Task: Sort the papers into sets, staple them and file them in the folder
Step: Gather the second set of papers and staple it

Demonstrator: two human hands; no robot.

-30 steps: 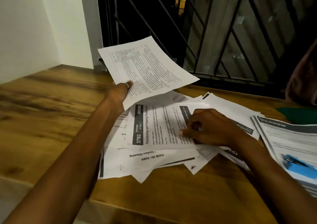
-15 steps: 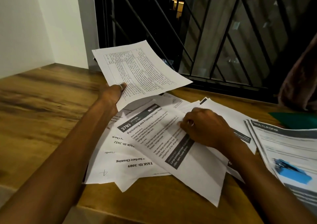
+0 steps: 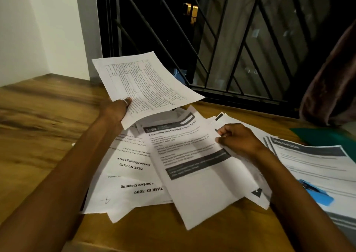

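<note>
Sorting: my left hand (image 3: 115, 110) grips table sheet (image 3: 146, 86) by its corner, raised above pile (image 3: 131, 174) on worktop (image 3: 38, 136). Right hand (image 3: 238, 140) fingers (image 3: 221, 133) pinch frozen-food sheet (image 3: 192, 165) edge atop pile. I judge paper light, floppy, slippery; take by edges.

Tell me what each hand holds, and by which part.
Left hand grips the white printed-table paper sheet by its near edge. Right hand pinches the white paper sheet numbered 3793 at its right edge.
</note>
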